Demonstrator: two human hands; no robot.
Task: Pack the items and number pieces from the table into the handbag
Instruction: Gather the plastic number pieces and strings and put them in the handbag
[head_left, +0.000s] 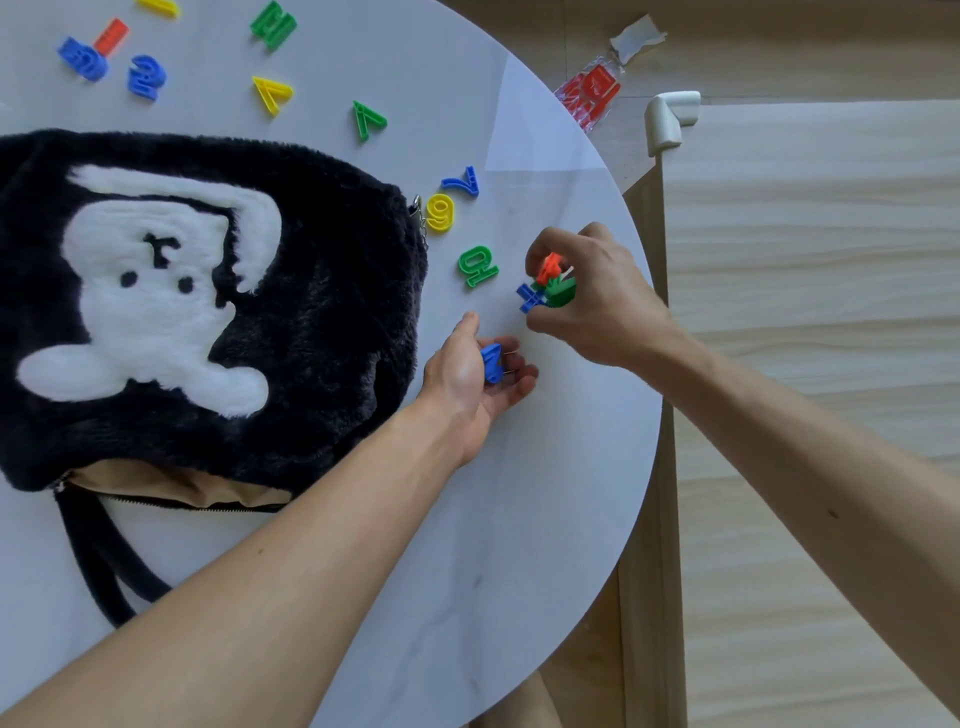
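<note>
A black furry handbag (311, 291) with a white bear figure lies on the round white table (519, 519), its zipped mouth with tan lining (176, 488) facing me. My right hand (602, 296) grips a bunch of pieces: an orange one (550, 266), a green one (563, 292) and a blue plus sign (531, 297). My left hand (467, 374) lies palm up beside the bag, cradling a blue piece (492, 361). A green 10 (478, 266), a yellow 9 (440, 212) and a blue 7 (462, 182) lie loose just left of my right hand.
More pieces lie at the table's far side: a green 7 (369, 120), a yellow 7 (272, 93), a green piece (272, 25), two blue ones (147, 77) (83, 58) and an orange bar (110, 36). A plastic wrapper (589, 96) lies on the floor beyond the table's edge.
</note>
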